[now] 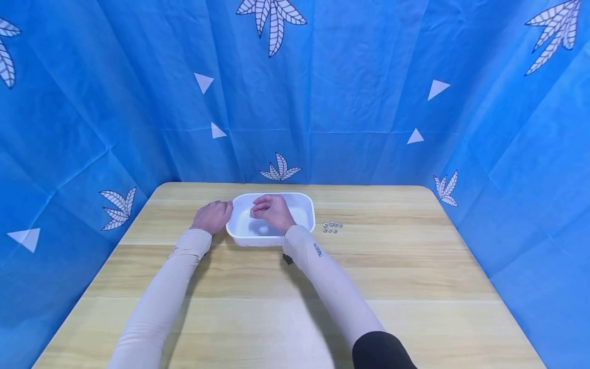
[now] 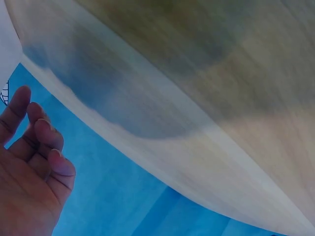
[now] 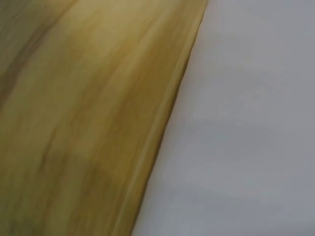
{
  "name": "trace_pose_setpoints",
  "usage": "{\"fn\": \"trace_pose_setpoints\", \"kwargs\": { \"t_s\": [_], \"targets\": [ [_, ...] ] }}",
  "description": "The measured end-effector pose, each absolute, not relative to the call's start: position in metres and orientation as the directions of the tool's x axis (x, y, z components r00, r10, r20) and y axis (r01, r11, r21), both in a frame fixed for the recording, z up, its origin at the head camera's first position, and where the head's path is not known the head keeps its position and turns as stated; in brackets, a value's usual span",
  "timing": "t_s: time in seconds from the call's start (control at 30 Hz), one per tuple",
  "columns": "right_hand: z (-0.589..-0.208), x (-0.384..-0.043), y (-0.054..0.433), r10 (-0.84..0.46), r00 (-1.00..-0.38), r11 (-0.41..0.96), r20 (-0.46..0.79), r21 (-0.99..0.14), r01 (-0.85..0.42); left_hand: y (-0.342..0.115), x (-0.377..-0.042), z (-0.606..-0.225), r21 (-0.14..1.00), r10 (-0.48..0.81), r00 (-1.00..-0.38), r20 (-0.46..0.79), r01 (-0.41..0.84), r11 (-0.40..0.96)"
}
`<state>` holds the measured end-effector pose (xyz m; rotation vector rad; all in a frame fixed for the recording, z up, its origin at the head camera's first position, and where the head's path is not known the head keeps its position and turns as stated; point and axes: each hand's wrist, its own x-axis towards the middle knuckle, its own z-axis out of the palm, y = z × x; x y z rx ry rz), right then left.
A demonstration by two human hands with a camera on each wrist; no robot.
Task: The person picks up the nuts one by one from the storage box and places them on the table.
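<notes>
A white plastic basin (image 1: 237, 239) stands near the table's far side. My left hand (image 1: 213, 216) is at its left rim. In the left wrist view, the fingers of this hand (image 2: 29, 167) hang loosely curled below the basin's white wall (image 2: 7, 46); the thumb is out of that view. Over the basin's inside is my right hand (image 1: 273, 211), pinching a small shiny piece (image 1: 251, 211) between thumb and fingertips. Its kind is too small to make out. The right wrist view shows a plain white surface and wood, with no hand.
Several small silvery round pieces (image 1: 332, 224) lie in two rows right of the basin. Under everything is a light wooden table (image 1: 244, 307). Blue patterned cloth (image 1: 359, 102) hangs behind and at both sides. A small dark object (image 1: 288, 259) shows by the right sleeve.
</notes>
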<state>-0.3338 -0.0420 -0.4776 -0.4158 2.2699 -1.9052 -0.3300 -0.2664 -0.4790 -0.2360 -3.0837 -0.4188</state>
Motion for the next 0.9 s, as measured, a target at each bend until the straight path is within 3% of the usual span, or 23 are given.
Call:
{"fn": "trace_pose_setpoints", "kwargs": {
  "t_s": [0.27,0.9],
  "targets": [
    [-0.4721,-0.3308,-0.0385,-0.331,-0.936,0.166,0.115,-0.970,-0.178,-0.2651,-0.3293,-0.4774,0.273,0.144,-0.989,0.038,0.149,0.951],
    [-0.4714,-0.3286,-0.0317,-0.293,-0.954,0.180,0.057,-0.977,-0.114,-0.2637,-0.3286,-0.4814,0.282,0.144,-0.989,0.046,0.151,0.948]
  ]
}}
